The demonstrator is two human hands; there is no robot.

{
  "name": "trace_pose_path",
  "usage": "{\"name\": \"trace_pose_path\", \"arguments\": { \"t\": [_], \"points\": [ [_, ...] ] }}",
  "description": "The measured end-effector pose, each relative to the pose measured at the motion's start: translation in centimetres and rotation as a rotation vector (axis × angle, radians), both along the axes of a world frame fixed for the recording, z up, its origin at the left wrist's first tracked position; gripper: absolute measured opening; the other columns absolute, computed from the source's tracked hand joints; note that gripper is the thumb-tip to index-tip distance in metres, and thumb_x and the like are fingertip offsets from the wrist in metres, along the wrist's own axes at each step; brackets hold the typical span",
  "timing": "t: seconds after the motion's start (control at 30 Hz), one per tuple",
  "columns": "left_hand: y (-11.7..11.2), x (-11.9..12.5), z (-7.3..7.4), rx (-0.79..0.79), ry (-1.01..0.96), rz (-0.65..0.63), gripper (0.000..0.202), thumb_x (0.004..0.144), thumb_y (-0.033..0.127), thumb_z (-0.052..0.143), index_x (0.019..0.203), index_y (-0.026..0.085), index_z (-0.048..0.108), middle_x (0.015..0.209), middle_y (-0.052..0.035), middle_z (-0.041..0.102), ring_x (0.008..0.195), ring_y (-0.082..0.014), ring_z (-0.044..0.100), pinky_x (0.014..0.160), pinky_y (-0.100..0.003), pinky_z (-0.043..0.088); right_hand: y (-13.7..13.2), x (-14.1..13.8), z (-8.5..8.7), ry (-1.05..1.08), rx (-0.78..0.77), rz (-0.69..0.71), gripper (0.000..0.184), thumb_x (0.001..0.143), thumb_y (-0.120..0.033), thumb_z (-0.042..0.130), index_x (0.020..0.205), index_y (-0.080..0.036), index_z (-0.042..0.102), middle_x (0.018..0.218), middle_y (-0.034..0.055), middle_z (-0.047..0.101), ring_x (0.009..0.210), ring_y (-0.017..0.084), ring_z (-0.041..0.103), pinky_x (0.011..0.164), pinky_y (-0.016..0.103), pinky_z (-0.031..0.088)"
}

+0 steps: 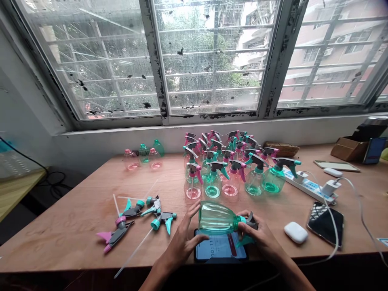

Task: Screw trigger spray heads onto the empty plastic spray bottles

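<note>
I hold a clear green spray bottle on its side above a phone lying at the table's front edge. My left hand wraps the bottle's wide base, fingers curled round it. At the neck, my right hand is closed round the grey and teal trigger head. Several loose trigger heads with long dip tubes lie to the left of my hands. Behind the bottle stands a group of several assembled pink and green spray bottles.
Three empty bottles without heads stand at the back left. To the right lie a white earbud case, a dark phone on a cable, a power strip and cardboard boxes. The wooden table runs under a barred window.
</note>
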State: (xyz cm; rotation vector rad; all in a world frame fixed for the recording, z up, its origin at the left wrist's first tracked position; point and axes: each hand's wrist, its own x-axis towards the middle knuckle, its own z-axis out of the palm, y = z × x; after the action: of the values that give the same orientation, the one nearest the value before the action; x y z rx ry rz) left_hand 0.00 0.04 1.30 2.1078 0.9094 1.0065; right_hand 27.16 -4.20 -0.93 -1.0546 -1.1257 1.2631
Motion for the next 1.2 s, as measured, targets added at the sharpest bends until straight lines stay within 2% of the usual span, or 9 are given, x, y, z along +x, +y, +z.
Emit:
{"name": "trace_pose_path", "arguments": {
  "t": [0.13, 0.27, 0.47, 0.57, 0.73, 0.9, 1.03, 1.13, 1.2],
  "points": [
    [-0.1, 0.0, -0.2, 0.072, 0.013, -0.009, 0.066, 0.092, 0.027, 0.068, 0.151, 0.033, 0.037, 0.156, -0.0088, 0.043, 0.146, -0.0290, 0.037, 0.119, -0.046, 0.033, 0.0, -0.1, 0.1, 0.034, -0.002, 0.005, 0.039, 0.078, -0.050, 0.079, 0.094, -0.017, 0.065, 0.066, -0.0004, 0.069, 0.058, 0.018, 0.064, 0.060, 0.029, 0.050],
    [-0.3, -0.2, -0.2, 0.036, 0.012, -0.007, 0.075, 0.084, 0.033, 0.078, 0.148, 0.029, 0.039, 0.153, -0.0135, 0.045, 0.145, -0.0323, 0.038, 0.118, -0.049, 0.034, 0.1, -0.1, 0.1, 0.034, -0.007, 0.024, 0.039, 0.077, -0.050, 0.079, 0.090, -0.016, 0.067, 0.066, 0.0009, 0.072, 0.058, 0.018, 0.064, 0.060, 0.028, 0.050],
    [0.1, -0.1, -0.7, 0.137, -0.088, -0.058, 0.044, 0.094, 0.023, 0.065, 0.135, 0.026, 0.049, 0.157, -0.0134, 0.040, 0.145, -0.0299, 0.038, 0.117, -0.050, 0.035, 0.1, -0.1, 0.3, 0.055, -0.011, 0.020, 0.039, 0.078, -0.052, 0.078, 0.086, -0.016, 0.068, 0.068, 0.0036, 0.075, 0.057, 0.018, 0.064, 0.058, 0.029, 0.050],
    [0.2, 0.0, -0.9, 0.198, -0.090, -0.058, 0.037, 0.098, 0.017, 0.057, 0.133, 0.027, 0.051, 0.152, -0.0121, 0.046, 0.143, -0.0276, 0.042, 0.114, -0.049, 0.038, 0.1, -0.1, 0.2, 0.060, -0.021, -0.010, 0.042, 0.076, -0.056, 0.077, 0.079, -0.016, 0.066, 0.064, 0.0038, 0.074, 0.055, 0.019, 0.064, 0.056, 0.029, 0.050],
    [0.1, -0.1, -0.9, 0.200, -0.074, -0.072, 0.039, 0.091, 0.028, 0.070, 0.126, 0.024, 0.053, 0.149, -0.0153, 0.049, 0.138, -0.0309, 0.047, 0.111, -0.049, 0.041, 0.0, -0.2, 0.1, 0.065, -0.073, -0.019, 0.048, 0.074, -0.064, 0.074, 0.070, -0.018, 0.062, 0.058, 0.0050, 0.073, 0.051, 0.021, 0.066, 0.051, 0.030, 0.053],
    [0.1, -0.1, -1.0, 0.277, -0.059, -0.051, 0.024, 0.098, 0.028, 0.058, 0.122, 0.025, 0.056, 0.150, -0.0133, 0.048, 0.137, -0.0299, 0.048, 0.107, -0.049, 0.045, 0.0, -0.2, 0.3, 0.034, -0.067, -0.009, 0.053, 0.077, -0.068, 0.069, 0.065, -0.016, 0.064, 0.056, 0.0068, 0.073, 0.047, 0.020, 0.066, 0.050, 0.030, 0.053],
    [0.1, -0.1, -1.1, 0.307, -0.014, -0.033, 0.030, 0.101, 0.022, 0.051, 0.131, 0.028, 0.051, 0.149, -0.0117, 0.048, 0.138, -0.0269, 0.047, 0.109, -0.046, 0.044, 0.1, -0.1, 0.1, 0.051, -0.082, -0.012, 0.054, 0.078, -0.068, 0.068, 0.064, -0.015, 0.065, 0.054, 0.0067, 0.072, 0.044, 0.019, 0.064, 0.048, 0.029, 0.053],
    [0.1, -0.1, -1.0, 0.304, 0.031, -0.058, 0.054, 0.090, 0.040, 0.069, 0.136, 0.025, 0.045, 0.151, -0.0168, 0.046, 0.140, -0.0325, 0.044, 0.111, -0.050, 0.041, 0.0, 0.0, 0.0, 0.044, -0.060, -0.034, 0.051, 0.076, -0.065, 0.072, 0.065, -0.016, 0.064, 0.055, 0.0055, 0.072, 0.048, 0.019, 0.065, 0.051, 0.029, 0.053],
    [0.2, -0.1, -1.1, 0.342, 0.051, -0.048, 0.057, 0.089, 0.046, 0.068, 0.136, 0.023, 0.044, 0.152, -0.0193, 0.045, 0.141, -0.0347, 0.043, 0.113, -0.054, 0.038, -0.1, -0.1, 0.2, 0.013, -0.034, -0.039, 0.048, 0.075, -0.063, 0.074, 0.067, -0.016, 0.065, 0.056, 0.0049, 0.072, 0.052, 0.020, 0.066, 0.054, 0.029, 0.053]
  ]
}}
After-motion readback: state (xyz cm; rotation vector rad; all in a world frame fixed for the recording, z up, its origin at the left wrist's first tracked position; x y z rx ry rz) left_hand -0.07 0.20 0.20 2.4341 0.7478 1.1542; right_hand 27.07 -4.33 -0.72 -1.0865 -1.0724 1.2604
